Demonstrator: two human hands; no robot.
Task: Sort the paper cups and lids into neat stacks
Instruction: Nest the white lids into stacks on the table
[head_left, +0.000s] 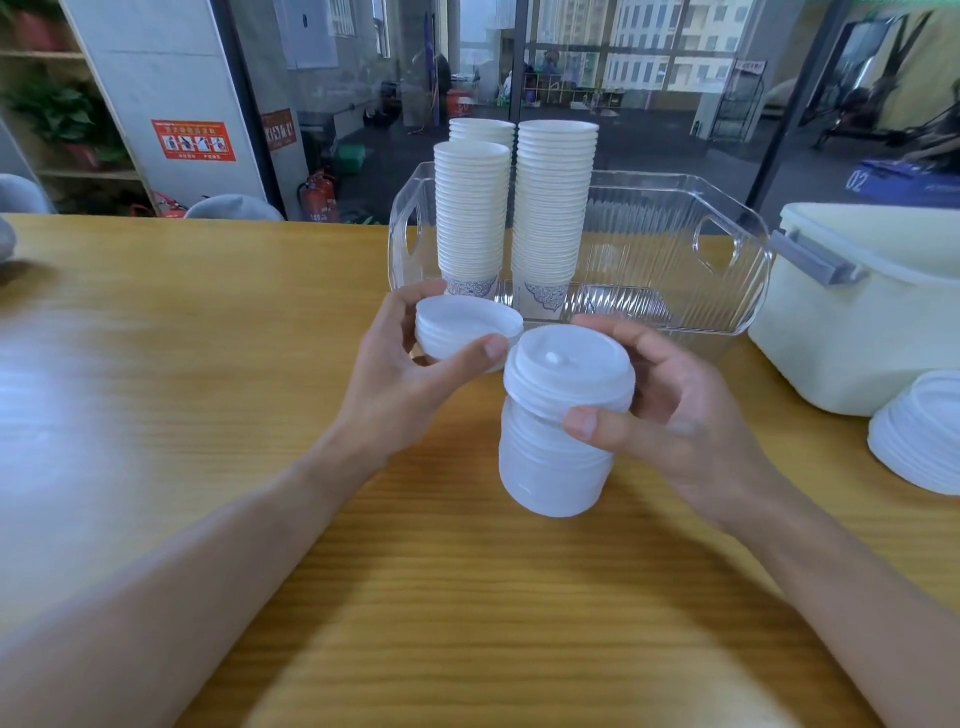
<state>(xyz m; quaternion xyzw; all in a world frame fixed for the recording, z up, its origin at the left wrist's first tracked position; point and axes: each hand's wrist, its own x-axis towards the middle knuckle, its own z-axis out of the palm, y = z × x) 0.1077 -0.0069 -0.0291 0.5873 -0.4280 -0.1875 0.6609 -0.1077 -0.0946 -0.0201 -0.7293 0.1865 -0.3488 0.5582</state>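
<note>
**Inspector:** State of the hands?

**Assistant:** The left hand grasps a short stack of lids, thumb on the near edge, fingers curled round the far side, the stack tipped toward the camera. The right hand grasps a taller stack of lids near its top, thumb in front, fingers behind. Both stacks are held above the tabletop, just beside each other; whether their edges touch I cannot tell, since the picture is blurred there.

**Inspector:** The cups?

**Assistant:** Three stacks of paper cups stand upright in the left part of a clear plastic bin at the far side of the tabletop. Two stand in front, side by side, and the third behind the left one, only its top showing. The bottom cups of the front two show a blue pattern.

**Inspector:** Anything else on the surface?

**Assistant:** A cream-white lidded container with a grey latch sits just right of the bin. In front of it, at the right edge, lies a further pile of lids, partly cut off by the frame.
</note>
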